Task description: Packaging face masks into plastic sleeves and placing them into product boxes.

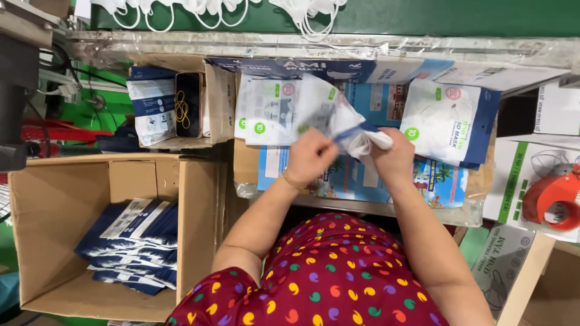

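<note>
Both hands meet over the middle of the counter (362,202), just above the person's spotted red top. The left hand (311,158) has its fingers clenched on the mouth of a flat plastic pouch (320,108), white with blue and green print, which is lifted and tilted off the counter. The right hand (396,158) has its fingers pinched around a wad of white masks (370,142), touching the pouch's open edge. The masks look to be at the pouch's opening, only partly inside, so I'd judge the filling step is in hand and not done.

Next to the pouch on its right lies a stack of similar empty pouches (444,124) on the counter. Well to the pouch's left and lower down stands a big cardboard box (60,199) with dark blue filled packs (136,241) piled in its bottom. Straight left of the pouch, a smaller carton (214,99) holds more pouches and a phone wrapped in rubber bands. A red tape dispenser (556,199) sits far to the pouch's right.

The next move would call for holding the mouth open while the masks go all the way in without bunching.
</note>
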